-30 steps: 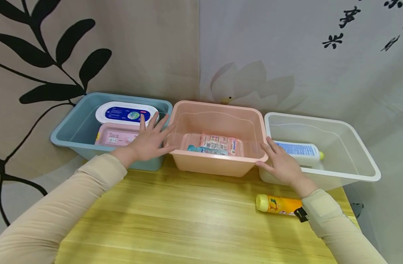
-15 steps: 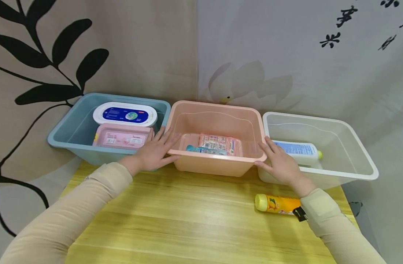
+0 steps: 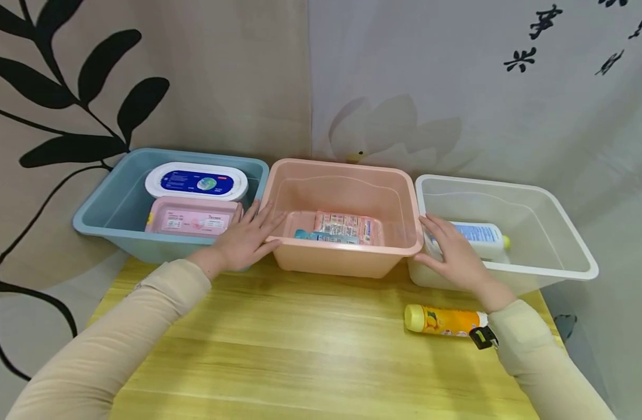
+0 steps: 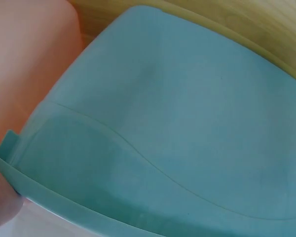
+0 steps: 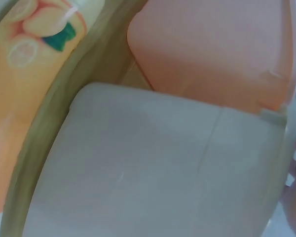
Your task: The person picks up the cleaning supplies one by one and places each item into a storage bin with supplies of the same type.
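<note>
In the head view, my left hand (image 3: 244,239) rests where the light blue bin (image 3: 103,224) meets the pink bin (image 3: 347,259), its fingers spread and fairly straight over the two rims. My right hand (image 3: 457,259) lies over the front left corner of the white bin (image 3: 541,274), fingers extended beside the pink bin's right rim. A white oval-lidded pack (image 3: 158,182) and a pink pack (image 3: 195,221) sit in the blue bin. Inside the pink bin are a pink printed packet (image 3: 342,221) and a blue item (image 3: 326,237). A white bottle with a blue label (image 3: 481,239) lies in the white bin.
An orange bottle with a yellow cap (image 3: 444,321) lies on the wooden table (image 3: 300,350) in front of the white bin, close to the right wrist. A patterned curtain (image 3: 237,76) hangs right behind the row of bins. The table's right edge runs below the white bin.
My left hand has come down and right from over the blue bin to the pink bin's corner. My right hand has slid slightly right, off the pink rim onto the white bin.
</note>
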The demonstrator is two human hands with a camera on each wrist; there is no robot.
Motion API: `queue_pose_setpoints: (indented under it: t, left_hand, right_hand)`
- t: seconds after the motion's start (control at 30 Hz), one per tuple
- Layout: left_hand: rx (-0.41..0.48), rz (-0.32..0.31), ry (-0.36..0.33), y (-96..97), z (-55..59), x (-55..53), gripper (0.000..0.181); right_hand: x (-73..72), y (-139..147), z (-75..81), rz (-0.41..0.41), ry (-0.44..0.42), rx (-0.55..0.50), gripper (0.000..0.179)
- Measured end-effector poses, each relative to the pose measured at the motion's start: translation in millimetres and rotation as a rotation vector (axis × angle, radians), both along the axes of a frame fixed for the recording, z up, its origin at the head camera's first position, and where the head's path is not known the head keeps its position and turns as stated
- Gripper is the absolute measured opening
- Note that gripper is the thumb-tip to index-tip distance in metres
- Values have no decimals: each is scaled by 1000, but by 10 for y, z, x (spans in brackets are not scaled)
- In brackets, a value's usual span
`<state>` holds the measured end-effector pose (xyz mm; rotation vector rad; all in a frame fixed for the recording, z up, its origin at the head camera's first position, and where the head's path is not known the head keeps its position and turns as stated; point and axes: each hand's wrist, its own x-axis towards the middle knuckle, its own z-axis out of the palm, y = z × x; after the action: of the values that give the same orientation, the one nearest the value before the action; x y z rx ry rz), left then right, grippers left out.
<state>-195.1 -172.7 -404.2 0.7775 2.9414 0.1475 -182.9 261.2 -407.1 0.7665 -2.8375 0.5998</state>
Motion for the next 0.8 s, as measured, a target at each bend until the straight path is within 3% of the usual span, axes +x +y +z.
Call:
queue_pose_setpoints:
  t: [0.33,0.63,0.8]
  left_hand:
    - [32,-15,17,-8,-14,-14,61]
    - [13,-16,16,-15,-7,-22,62]
    - [9,-13,4,-12,-10,-32,62]
  right_hand:
    - [328,402,-43,84,171,-81,86]
    - [657,761,-172,80,174,-75,92]
    - [804,908,-279,43,258,-63,93]
